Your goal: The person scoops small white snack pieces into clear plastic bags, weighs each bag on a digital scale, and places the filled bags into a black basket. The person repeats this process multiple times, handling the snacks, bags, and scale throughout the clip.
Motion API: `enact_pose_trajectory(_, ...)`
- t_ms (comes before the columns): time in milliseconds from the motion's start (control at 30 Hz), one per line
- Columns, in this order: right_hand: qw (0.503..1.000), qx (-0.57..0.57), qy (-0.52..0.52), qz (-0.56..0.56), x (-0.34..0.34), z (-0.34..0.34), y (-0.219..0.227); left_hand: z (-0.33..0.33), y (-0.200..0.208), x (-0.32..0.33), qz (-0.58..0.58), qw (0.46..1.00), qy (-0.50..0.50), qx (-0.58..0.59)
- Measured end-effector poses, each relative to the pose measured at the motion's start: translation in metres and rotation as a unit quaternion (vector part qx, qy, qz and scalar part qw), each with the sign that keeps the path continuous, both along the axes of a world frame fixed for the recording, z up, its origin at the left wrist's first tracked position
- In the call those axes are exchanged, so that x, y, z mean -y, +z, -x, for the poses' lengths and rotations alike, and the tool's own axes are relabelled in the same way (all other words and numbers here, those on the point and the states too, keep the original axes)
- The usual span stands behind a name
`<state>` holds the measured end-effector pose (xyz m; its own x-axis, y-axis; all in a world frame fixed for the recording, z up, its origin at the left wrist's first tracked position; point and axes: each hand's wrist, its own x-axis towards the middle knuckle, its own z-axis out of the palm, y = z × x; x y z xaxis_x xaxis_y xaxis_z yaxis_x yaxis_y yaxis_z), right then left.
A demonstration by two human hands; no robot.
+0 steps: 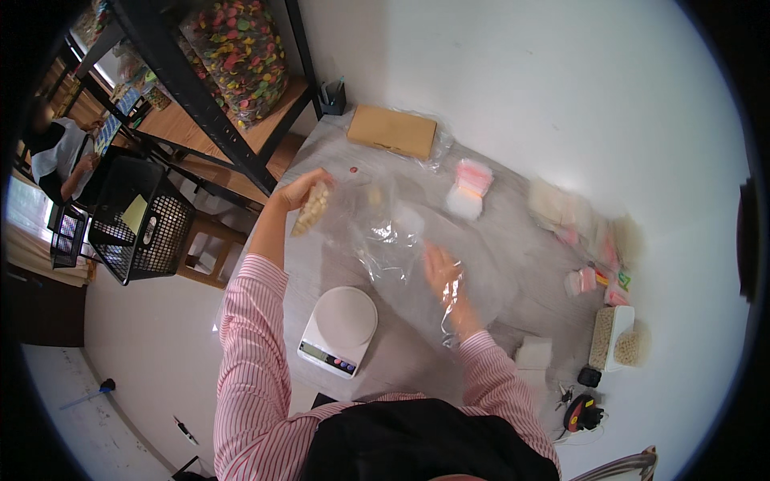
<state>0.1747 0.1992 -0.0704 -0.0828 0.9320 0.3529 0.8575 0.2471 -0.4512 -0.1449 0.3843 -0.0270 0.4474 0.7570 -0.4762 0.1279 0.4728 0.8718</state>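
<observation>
Holding a clear plastic bag (385, 232) over the grey table (513, 240), centre of frame.

Left hand (307, 195) closing on a small packet of pale nuts (312, 210) at the bag's upper-left edge; right hand (445, 276) lying flat, fingers spread, inside the lower right of the film. Probably handling light, limp and slippery; gripping best at the rim. White scale (340, 329) sitting below.
</observation>
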Motion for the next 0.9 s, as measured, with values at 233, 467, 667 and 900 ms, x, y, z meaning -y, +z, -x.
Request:
enact_pose_trajectory(233, 0.99, -0.03, -0.099, 0.091, -0.006, 0.019, -0.004, -0.027, -0.013, -0.005, 0.11, 0.991, -0.038, 0.062)
enact_pose_trajectory(467, 0.975, -0.155, -0.068, 0.144, -0.006, 0.025, -0.013, -0.056, -0.002, 0.013, 0.115, 0.969, -0.058, 0.212)
enact_pose_trajectory(667, 0.961, -0.209, -0.125, 0.132, 0.004, 0.016, -0.014, -0.063, -0.003, 0.027, 0.074, 0.985, -0.027, 0.156)
enact_pose_trajectory(900, 0.966, -0.214, -0.074, 0.125, 0.008, 0.005, -0.007, -0.057, -0.024, 0.032, 0.092, 0.99, 0.039, 0.098)
